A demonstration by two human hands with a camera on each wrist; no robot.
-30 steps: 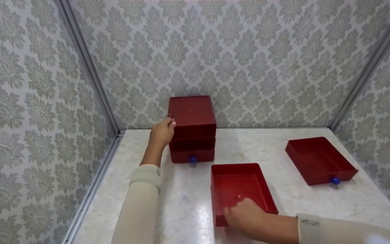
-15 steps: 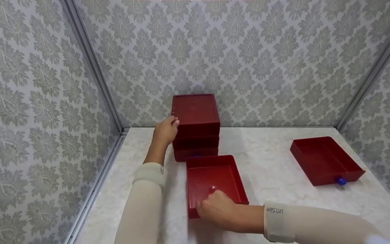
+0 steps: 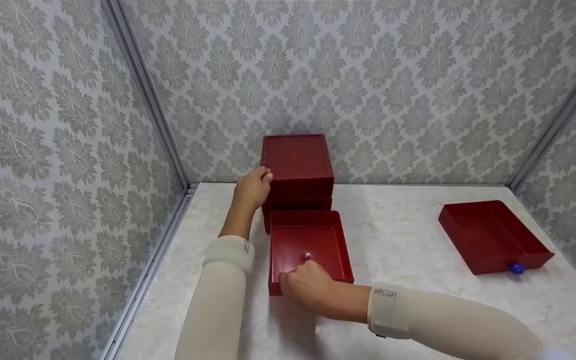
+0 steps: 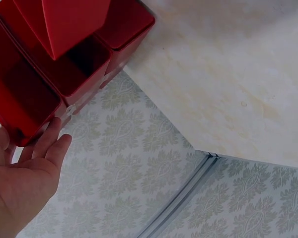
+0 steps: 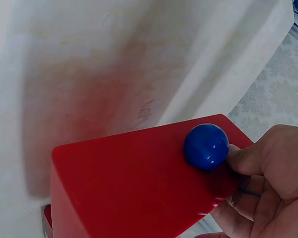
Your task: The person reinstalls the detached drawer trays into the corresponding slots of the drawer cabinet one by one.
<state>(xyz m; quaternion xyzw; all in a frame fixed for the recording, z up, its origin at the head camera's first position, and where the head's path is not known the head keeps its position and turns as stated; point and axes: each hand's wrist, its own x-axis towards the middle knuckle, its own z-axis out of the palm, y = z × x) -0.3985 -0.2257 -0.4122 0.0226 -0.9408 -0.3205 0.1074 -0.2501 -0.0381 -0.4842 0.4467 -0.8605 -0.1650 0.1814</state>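
A patterned wall [image 3: 328, 75] rises behind a pale tabletop [image 3: 393, 225], where a red cabinet [image 3: 298, 157] stands toward the back. Directly before the cabinet, a raised red drawer [image 3: 293, 245] hangs above the tabletop, while a second drawer [image 3: 485, 227] sits well to the cabinet's right. A person's left hand [image 3: 252, 190] pinches the cabinet's upper left side wall between thumb and fingers; the right hand [image 3: 310, 287], in front of the cabinet, pinches the raised red drawer's front panel, thumb beside its blue knob [image 5: 206, 146].
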